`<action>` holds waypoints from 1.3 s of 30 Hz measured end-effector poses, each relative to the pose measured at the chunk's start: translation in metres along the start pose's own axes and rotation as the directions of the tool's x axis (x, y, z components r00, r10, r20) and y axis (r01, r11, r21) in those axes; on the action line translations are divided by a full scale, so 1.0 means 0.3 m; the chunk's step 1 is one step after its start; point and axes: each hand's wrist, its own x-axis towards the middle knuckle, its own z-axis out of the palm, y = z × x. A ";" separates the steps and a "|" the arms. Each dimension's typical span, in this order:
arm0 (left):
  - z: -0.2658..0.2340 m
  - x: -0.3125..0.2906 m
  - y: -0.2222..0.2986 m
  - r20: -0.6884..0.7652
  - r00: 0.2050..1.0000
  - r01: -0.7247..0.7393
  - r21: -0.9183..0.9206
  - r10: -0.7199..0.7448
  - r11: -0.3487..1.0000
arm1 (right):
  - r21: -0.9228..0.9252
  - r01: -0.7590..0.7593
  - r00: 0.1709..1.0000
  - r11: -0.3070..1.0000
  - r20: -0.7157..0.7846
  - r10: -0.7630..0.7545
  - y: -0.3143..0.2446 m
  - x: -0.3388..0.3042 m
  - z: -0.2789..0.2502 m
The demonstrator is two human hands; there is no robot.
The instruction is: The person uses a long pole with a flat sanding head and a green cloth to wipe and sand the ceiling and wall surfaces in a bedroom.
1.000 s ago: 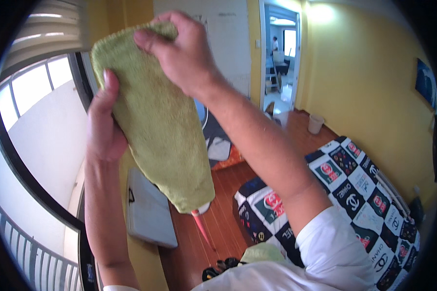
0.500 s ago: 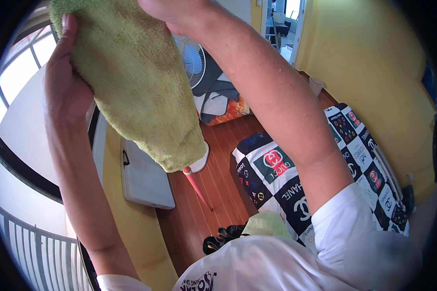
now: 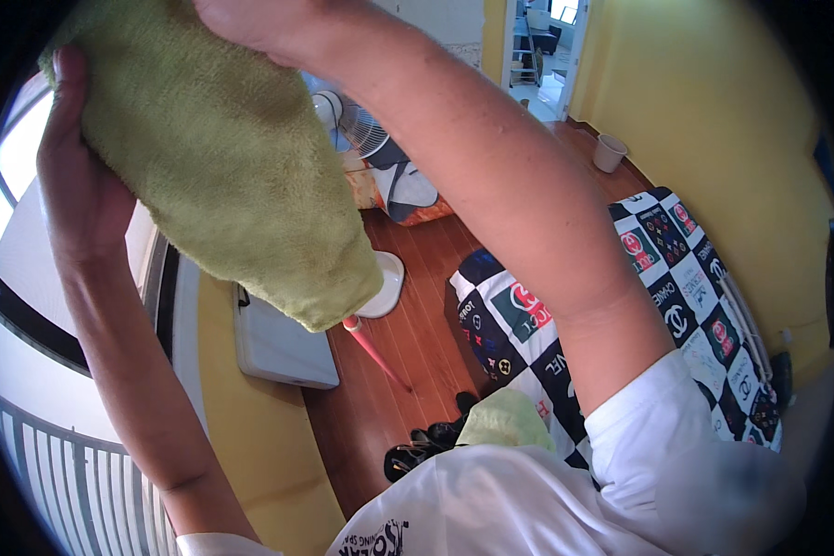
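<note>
- The left hand (image 3: 79, 190) is raised high, palm against the near face of a green towel (image 3: 222, 176) and fingers curled over its upper edge, so it is closed on the cloth.
- The right hand (image 3: 250, 20) reaches across at the top of the view and presses on the towel's upper part; its fingers are cut off by the picture's edge, so I cannot tell how it grips.
- The towel hangs down between the 2 hands, its loose end below them.
- Below the hands lie a white fan (image 3: 357, 125) and a patterned quilt (image 3: 658, 287).
- Risk, as I judge it: with only 1 sure hold, the towel could slip down toward the wooden floor (image 3: 417, 343).
</note>
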 end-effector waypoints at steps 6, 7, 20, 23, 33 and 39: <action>-0.078 0.100 -0.013 -0.319 0.943 0.124 0.063 -0.097 0.990 | 0.157 -0.234 0.964 0.960 0.167 0.207 0.187 -0.241 -0.031; -0.108 0.128 0.001 -0.378 0.914 0.174 0.044 -0.145 0.984 | 0.254 -0.329 0.937 0.910 0.206 0.281 0.243 -0.364 -0.075; 0.161 0.621 0.102 -0.526 0.850 -0.170 -0.291 -0.009 0.942 | 0.258 -0.757 0.654 0.601 0.295 0.697 0.514 -1.546 0.161; 0.375 0.714 0.074 -0.531 0.847 -0.258 -0.356 0.033 0.898 | 0.166 -0.896 0.433 0.412 0.528 0.731 0.590 -1.477 0.112; 0.505 1.053 -0.058 -0.138 0.923 -0.378 -0.146 0.359 0.914 | 0.489 -0.712 0.488 0.504 -0.172 0.856 0.649 -1.164 -0.073; 0.350 0.767 -0.667 0.642 0.731 -0.650 0.553 0.232 0.521 | 0.326 -0.704 0.649 0.632 -0.069 0.758 0.848 -0.738 -0.415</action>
